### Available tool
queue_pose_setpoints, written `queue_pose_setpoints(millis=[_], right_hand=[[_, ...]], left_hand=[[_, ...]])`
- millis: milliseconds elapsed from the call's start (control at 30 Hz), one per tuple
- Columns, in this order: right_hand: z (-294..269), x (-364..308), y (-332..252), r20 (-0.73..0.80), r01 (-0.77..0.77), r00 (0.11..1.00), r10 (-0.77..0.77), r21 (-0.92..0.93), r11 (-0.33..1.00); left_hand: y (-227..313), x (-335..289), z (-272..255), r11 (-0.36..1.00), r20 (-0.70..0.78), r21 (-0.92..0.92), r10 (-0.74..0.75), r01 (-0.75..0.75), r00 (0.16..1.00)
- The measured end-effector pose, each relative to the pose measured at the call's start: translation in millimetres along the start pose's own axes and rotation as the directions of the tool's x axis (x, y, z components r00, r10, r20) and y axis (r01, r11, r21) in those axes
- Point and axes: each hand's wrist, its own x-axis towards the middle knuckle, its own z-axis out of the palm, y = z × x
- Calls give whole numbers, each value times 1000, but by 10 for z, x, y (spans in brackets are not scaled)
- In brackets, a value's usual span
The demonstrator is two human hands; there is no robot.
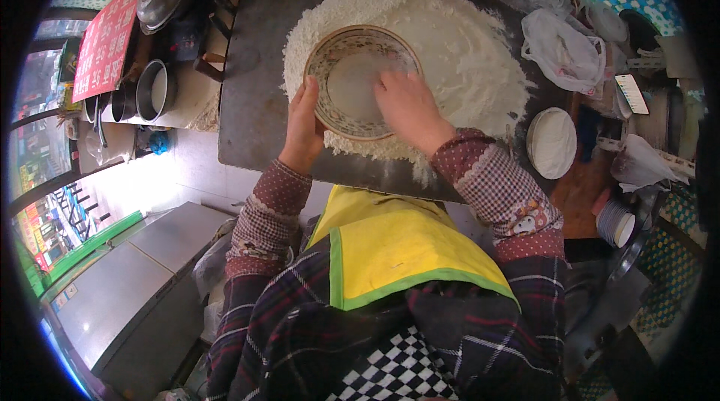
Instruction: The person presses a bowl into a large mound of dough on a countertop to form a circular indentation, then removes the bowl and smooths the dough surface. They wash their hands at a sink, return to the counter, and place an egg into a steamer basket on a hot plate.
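Note:
A patterned bowl (324, 105) with a brown rim rests on a wide heap of white flour (465, 63). Pale, cloudy liquid (352, 86) lies in its bottom. My left hand (302, 125) grips the bowl's left side, thumb at the rim and fingers around the outside. Over the bowl's right side reaches my right hand (411, 110), its fingers curled together toward the inside. Motion blurs those fingertips, and whatever they may hold is hidden.
Dark worktop (255, 63) lies under the flour. To the right are a round container of white powder (553, 143), a plastic bag (562, 52) and stacked bowls (616, 222). Pots (156, 90) stand at left below a red sign (111, 37). A metal cabinet (120, 288) sits lower left.

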Motion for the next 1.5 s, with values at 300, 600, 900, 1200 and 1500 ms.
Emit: queue_pose_setpoints(millis=[300,600,900,1200,1500], right_hand=[[-6,-55,-460,-178,179,979,-100,514,839],[11,-174,-56,67,50,996,-67,232,971],[185,165,176,-187,-64,981,47,-85,994],[201,477,-198,-219,100,975,-33,303,948],[-155,-139,126,91,303,944,-317,139,943]], left_hand=[[-5,77,-43,1000,8,7,6,-6,1000],[87,43,-18,994,-41,96,50,-46,998],[62,51,1,995,-39,92,33,-29,999],[-24,67,68,1000,-17,-28,-8,8,1000],[96,18,-6,1000,-30,22,14,-13,999]])
